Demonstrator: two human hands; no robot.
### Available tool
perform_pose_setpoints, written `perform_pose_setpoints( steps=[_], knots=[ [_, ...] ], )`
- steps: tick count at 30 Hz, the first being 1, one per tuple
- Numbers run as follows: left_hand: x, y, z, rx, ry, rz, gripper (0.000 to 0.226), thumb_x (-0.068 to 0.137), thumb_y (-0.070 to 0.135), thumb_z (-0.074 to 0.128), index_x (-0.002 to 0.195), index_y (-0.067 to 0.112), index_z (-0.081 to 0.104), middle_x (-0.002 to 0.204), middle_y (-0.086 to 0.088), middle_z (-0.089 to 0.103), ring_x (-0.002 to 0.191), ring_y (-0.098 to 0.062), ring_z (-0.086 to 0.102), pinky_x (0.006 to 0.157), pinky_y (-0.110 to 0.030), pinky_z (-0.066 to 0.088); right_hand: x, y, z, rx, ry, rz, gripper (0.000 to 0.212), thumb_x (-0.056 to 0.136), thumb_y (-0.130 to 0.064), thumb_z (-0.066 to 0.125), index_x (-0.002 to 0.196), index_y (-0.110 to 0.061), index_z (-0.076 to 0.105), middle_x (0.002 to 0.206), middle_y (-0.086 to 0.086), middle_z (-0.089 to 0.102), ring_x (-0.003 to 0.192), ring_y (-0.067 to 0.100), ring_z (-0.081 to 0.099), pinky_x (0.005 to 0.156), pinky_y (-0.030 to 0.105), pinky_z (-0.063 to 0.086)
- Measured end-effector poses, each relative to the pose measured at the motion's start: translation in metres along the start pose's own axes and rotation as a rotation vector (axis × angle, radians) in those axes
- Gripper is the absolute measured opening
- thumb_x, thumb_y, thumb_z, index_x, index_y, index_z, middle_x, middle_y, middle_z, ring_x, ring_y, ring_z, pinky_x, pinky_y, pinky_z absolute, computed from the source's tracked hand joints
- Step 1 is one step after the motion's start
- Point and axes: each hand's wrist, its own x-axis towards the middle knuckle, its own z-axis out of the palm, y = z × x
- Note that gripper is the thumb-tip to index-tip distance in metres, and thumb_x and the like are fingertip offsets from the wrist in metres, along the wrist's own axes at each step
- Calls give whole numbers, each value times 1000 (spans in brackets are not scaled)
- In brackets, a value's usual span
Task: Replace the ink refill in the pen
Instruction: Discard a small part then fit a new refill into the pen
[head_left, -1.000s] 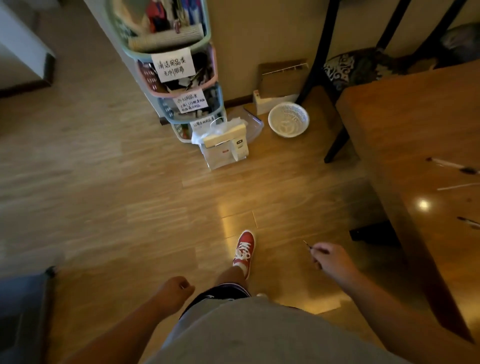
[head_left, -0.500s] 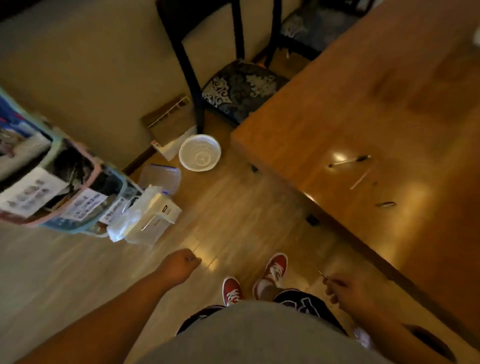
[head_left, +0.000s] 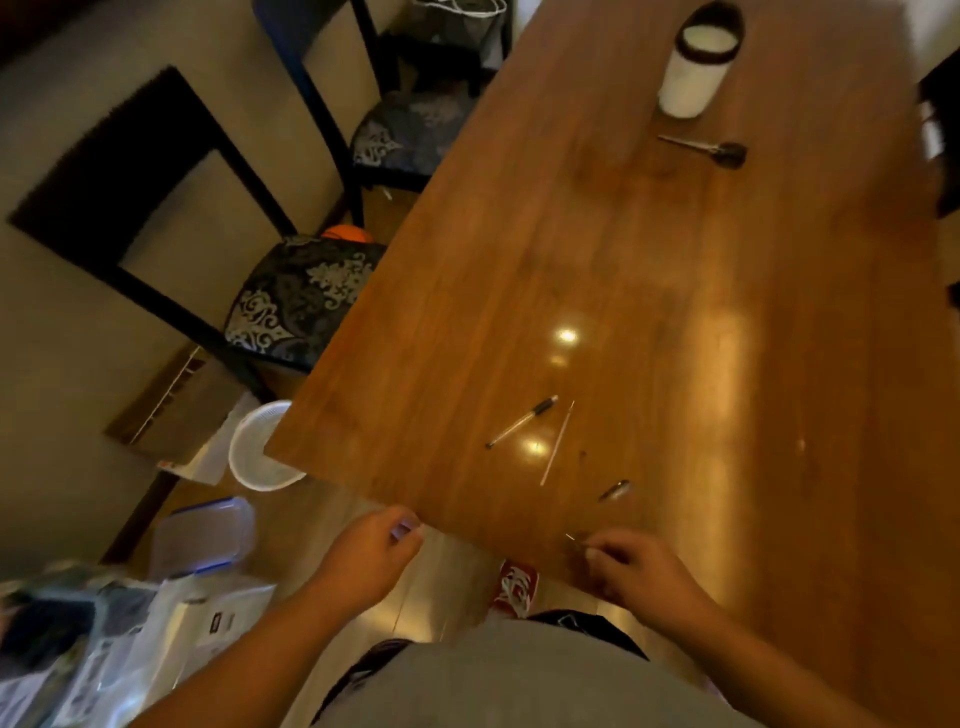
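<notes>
On the wooden table lies a clear pen barrel with a black grip. A thin pale refill lies just to its right. A small dark pen piece rests nearer to me. My right hand hovers over the table's near edge, fingers pinched on a thin small pen part whose tip pokes out to the left. My left hand is off the table's corner, above the floor, with its fingers curled shut. Nothing clear shows in it.
A white cup with a dark rim and a black-headed tool sit at the table's far end. Two dark chairs stand along the left side. On the floor are a white basket, a lidded plastic box and bags.
My view has swung from the floor and shelf to the table. Both hands have risen toward the table's near edge, the right one still pinching the thin part.
</notes>
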Motion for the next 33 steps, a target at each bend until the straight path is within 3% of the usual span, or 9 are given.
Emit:
perform_pose_setpoints(
  steps=[9,12,14,19,25,29,33],
  knots=[
    [76,89,7,139,-38,84,12,90,39,58,98,32,61,90,13,64,80,-2,61,66,-24,51,62,-58,-46,99,115,-98,20,95,-17,57,78,-22,68,74,2,69,61,11,60,58,27,48],
    [97,111,12,231,14,123,13,87,35,61,94,24,61,93,3,64,79,-12,62,71,-35,55,69,-68,-54,200,150,-80,21,95,-12,55,78,-16,66,73,4,70,55,8,58,44,17,44],
    [110,122,16,296,39,125,15,87,37,61,94,24,59,94,4,61,78,-12,60,71,-35,55,69,-71,-58,274,188,-55,19,95,-10,55,81,-13,65,71,1,69,52,5,57,38,12,40],
    [133,139,24,411,-2,142,17,87,40,59,94,27,51,94,5,56,78,-13,59,72,-37,57,65,-70,-61,469,257,0,17,96,-5,53,83,-7,65,74,10,68,59,18,56,54,30,43],
    [152,144,23,616,-103,195,28,91,38,53,110,19,50,108,-5,61,94,-25,62,81,-43,55,59,-62,-63,508,347,29,17,95,-8,55,83,-11,67,66,1,72,52,6,62,46,17,45],
    [155,146,18,738,-180,274,27,94,34,49,113,14,51,115,-8,60,100,-27,62,82,-39,52,56,-61,-67,542,367,43,14,96,-12,55,87,-10,67,73,7,76,58,12,67,48,20,48],
    [149,141,9,660,-202,260,19,93,29,50,104,14,54,104,-7,63,91,-25,62,79,-41,54,54,-61,-70,585,392,42,13,95,-13,56,90,-6,65,77,7,77,65,17,72,50,23,52]
  ],
)
